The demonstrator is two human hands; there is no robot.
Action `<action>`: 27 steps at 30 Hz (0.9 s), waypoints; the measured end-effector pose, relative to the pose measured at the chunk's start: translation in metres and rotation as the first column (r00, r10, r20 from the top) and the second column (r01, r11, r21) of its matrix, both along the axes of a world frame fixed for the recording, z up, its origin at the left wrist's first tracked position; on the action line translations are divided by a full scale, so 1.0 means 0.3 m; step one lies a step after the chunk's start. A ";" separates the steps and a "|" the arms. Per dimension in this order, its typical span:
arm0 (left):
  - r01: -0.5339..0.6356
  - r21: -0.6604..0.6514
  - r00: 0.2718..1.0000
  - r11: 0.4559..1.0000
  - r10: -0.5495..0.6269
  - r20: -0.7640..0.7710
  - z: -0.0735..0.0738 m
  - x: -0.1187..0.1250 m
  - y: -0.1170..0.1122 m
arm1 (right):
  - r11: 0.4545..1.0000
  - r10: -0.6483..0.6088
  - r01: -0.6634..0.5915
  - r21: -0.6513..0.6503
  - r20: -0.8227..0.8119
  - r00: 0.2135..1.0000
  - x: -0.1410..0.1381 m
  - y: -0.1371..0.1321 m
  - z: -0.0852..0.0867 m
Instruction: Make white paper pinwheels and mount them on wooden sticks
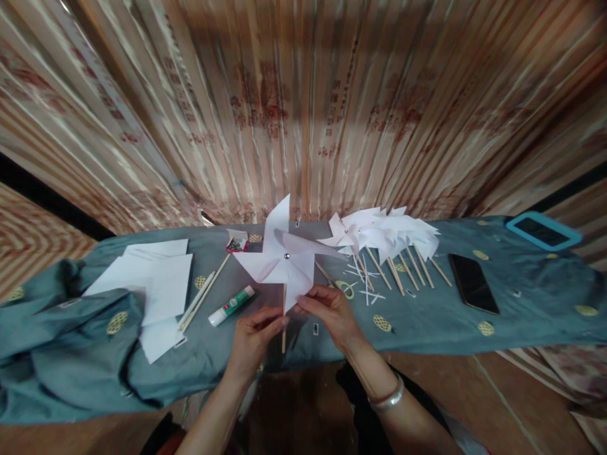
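Observation:
A white paper pinwheel (283, 256) with a metal pin at its centre stands on a thin wooden stick (284, 338). My left hand (253, 338) pinches the stick just below the paper. My right hand (332, 313) pinches the lower right blade of the pinwheel. Both hands hover over the blue-grey cloth (427, 322) that covers the table.
Several finished pinwheels (384, 234) on sticks lie at the back right. White paper sheets (152, 284), loose sticks (203, 294) and a glue stick (232, 305) lie to the left. A small pin box (237, 241), a black phone (473, 283) and a blue-cased phone (543, 230) also rest there.

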State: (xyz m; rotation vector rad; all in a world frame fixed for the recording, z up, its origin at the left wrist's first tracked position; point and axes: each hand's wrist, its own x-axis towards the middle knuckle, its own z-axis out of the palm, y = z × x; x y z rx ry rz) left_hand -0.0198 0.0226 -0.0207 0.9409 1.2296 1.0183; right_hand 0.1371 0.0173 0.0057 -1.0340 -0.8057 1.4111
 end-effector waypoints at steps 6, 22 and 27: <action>0.019 0.034 1.000 0.999 -0.018 -0.021 0.005 -0.002 0.000 | 1.000 -0.023 0.024 -0.009 0.024 0.999 0.011 0.002 0.005; 0.069 0.023 0.994 0.997 -0.067 -0.083 0.009 0.004 -0.005 | 0.986 -0.164 0.165 0.005 -0.091 0.982 0.065 0.025 0.009; 0.072 0.029 0.995 0.997 -0.070 -0.071 0.007 0.008 -0.004 | 0.985 -0.171 0.170 -0.020 -0.086 0.981 0.067 0.028 0.012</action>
